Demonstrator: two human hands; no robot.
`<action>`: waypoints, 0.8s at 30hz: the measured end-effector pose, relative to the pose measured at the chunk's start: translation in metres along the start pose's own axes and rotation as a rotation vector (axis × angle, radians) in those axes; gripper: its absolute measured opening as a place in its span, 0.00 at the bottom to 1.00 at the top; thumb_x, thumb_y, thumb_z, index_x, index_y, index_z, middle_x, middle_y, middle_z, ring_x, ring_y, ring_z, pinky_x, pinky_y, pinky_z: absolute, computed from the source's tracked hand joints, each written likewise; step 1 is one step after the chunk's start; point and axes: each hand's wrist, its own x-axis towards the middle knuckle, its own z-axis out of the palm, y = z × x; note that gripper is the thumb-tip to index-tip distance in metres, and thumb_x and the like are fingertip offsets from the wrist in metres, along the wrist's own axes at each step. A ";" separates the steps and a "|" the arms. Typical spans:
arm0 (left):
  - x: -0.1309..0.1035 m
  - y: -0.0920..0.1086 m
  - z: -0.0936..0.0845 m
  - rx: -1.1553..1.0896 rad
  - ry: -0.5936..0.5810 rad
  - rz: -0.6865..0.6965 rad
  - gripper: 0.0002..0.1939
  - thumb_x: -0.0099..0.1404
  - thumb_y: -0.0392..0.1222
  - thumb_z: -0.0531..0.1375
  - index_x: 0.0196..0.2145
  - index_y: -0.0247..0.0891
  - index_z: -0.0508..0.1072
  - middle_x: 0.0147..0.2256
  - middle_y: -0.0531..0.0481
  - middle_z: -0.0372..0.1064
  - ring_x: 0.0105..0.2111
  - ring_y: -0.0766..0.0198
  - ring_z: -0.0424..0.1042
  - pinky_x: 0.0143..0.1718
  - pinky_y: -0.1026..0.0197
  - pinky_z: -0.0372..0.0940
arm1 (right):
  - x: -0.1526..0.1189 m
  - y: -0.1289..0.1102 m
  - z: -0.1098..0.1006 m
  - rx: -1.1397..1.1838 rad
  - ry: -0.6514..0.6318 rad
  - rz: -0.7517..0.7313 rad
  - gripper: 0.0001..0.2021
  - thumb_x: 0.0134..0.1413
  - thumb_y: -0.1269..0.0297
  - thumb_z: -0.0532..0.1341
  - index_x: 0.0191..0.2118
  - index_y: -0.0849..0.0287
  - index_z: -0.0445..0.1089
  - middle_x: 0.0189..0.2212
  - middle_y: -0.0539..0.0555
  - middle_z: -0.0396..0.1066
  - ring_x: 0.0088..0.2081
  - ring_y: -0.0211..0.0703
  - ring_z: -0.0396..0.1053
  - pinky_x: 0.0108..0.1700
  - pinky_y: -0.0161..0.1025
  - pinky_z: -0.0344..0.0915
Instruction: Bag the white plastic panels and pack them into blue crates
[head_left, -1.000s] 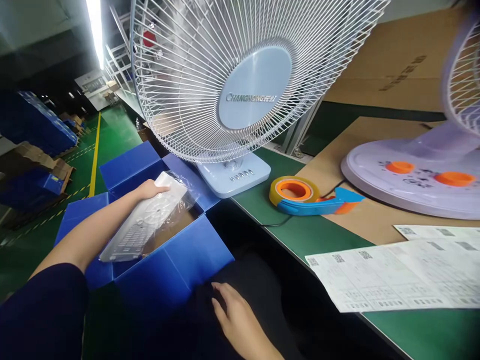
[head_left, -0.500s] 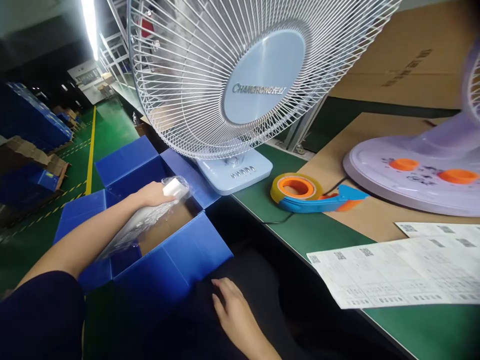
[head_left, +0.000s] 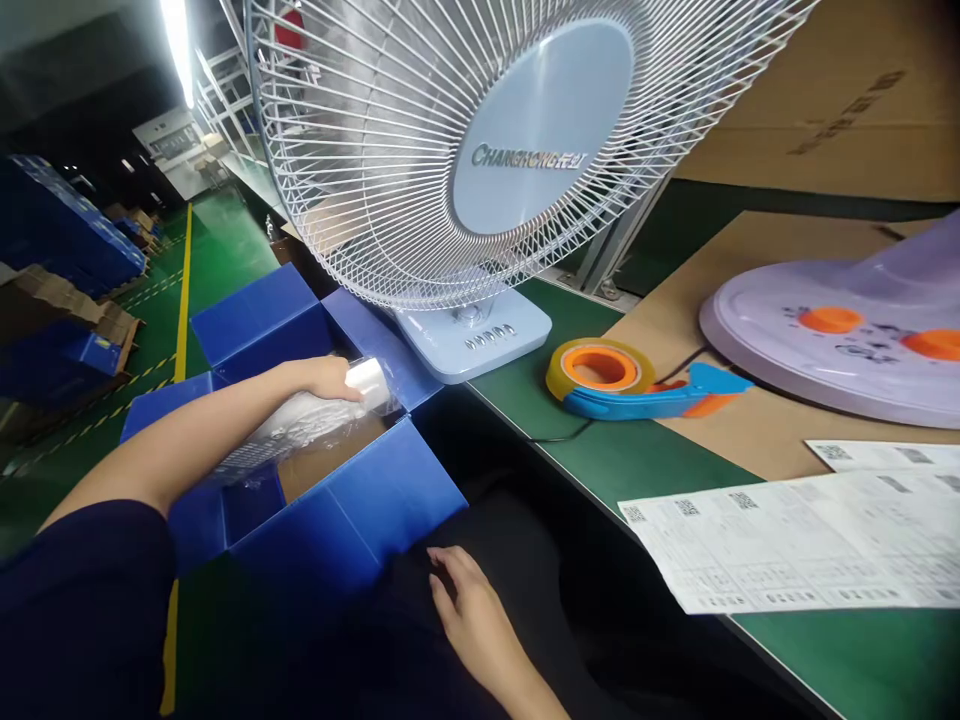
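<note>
Lying slantwise over the opening of a blue box (head_left: pixel 341 505), a white panel (head_left: pixel 294 420) wrapped in clear plastic (head_left: pixel 390 402) is held by the left hand (head_left: pixel 330 377). It is grasped near its far right end, with the left fingers closed around it and only a short white stub left showing beyond them. From that grip, most of the panel's length is extended back toward the lower left, its long axis lying roughly along the left forearm (head_left: pixel 187 430), by which part of it is hidden. How deep the panel is set in the box cannot be told.

The box's flaps are spread outward, and a brown surface (head_left: pixel 322 468) is exposed inside. The panel is placed much nearer to the left hand than to the right hand (head_left: pixel 469 605), which is rested on dark clothing (head_left: pixel 517 530) beyond the near flap, its fingers loosely curled and nothing held.

Just beside the box, on a green table (head_left: pixel 862 650), a light blue fan (head_left: pixel 544 130) is stood. Farther right, a tape dispenser (head_left: pixel 622 395), a purple fan base (head_left: pixel 772 335) and printed sheets (head_left: pixel 787 545) are laid out.
</note>
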 end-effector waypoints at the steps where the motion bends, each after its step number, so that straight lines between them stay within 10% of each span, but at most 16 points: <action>1: 0.007 0.001 0.006 -0.016 -0.016 0.009 0.37 0.54 0.77 0.68 0.37 0.36 0.84 0.36 0.39 0.82 0.35 0.48 0.80 0.39 0.57 0.69 | 0.000 0.000 0.000 0.005 0.000 0.003 0.17 0.74 0.55 0.56 0.58 0.53 0.77 0.51 0.61 0.76 0.54 0.58 0.76 0.61 0.55 0.75; 14: 0.080 -0.032 0.092 -0.606 -0.254 -0.173 0.38 0.44 0.70 0.78 0.42 0.37 0.84 0.50 0.37 0.83 0.50 0.41 0.82 0.46 0.55 0.75 | -0.002 0.003 -0.009 0.113 0.029 0.052 0.15 0.75 0.54 0.56 0.54 0.51 0.77 0.49 0.58 0.76 0.49 0.55 0.77 0.58 0.53 0.76; 24: 0.133 -0.032 0.169 -0.766 -0.280 -0.253 0.35 0.46 0.66 0.79 0.40 0.35 0.81 0.39 0.33 0.85 0.39 0.40 0.85 0.40 0.50 0.79 | -0.001 0.014 -0.008 0.195 0.040 0.053 0.17 0.78 0.51 0.54 0.55 0.51 0.76 0.47 0.57 0.75 0.50 0.51 0.76 0.54 0.46 0.75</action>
